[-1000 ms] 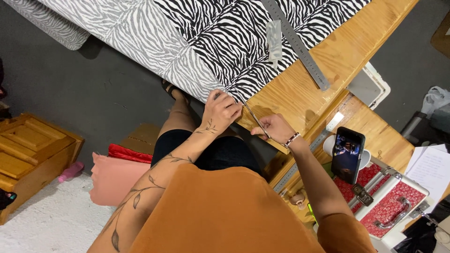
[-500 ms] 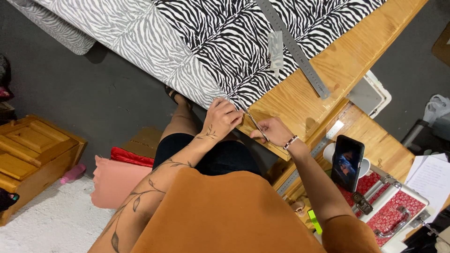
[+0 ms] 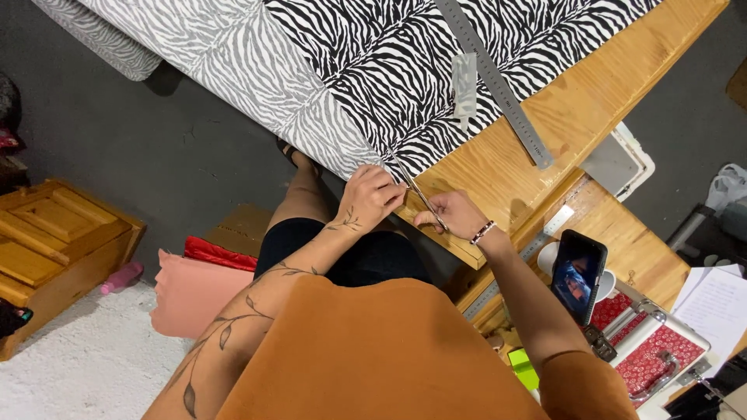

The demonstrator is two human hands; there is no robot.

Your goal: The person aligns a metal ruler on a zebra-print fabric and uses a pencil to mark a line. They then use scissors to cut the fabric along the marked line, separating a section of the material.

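Zebra-striped fabric lies over a wooden table and hangs off its near edge. My left hand pinches the fabric's edge at the table's front. My right hand grips a pair of scissors, whose blades point up into the fabric right beside my left fingers. A long metal ruler rests across the cloth and table beyond my hands, with a small clear strip next to it.
A phone stands on a holder at the right, beside an open red-lined case and white papers. A second ruler lies on the lower bench. On the floor: a wooden box, pink and red cloth.
The view has shifted slightly. My right hand has pushed the scissors a little further along the fabric edge; my left hand stays pinching the cloth.
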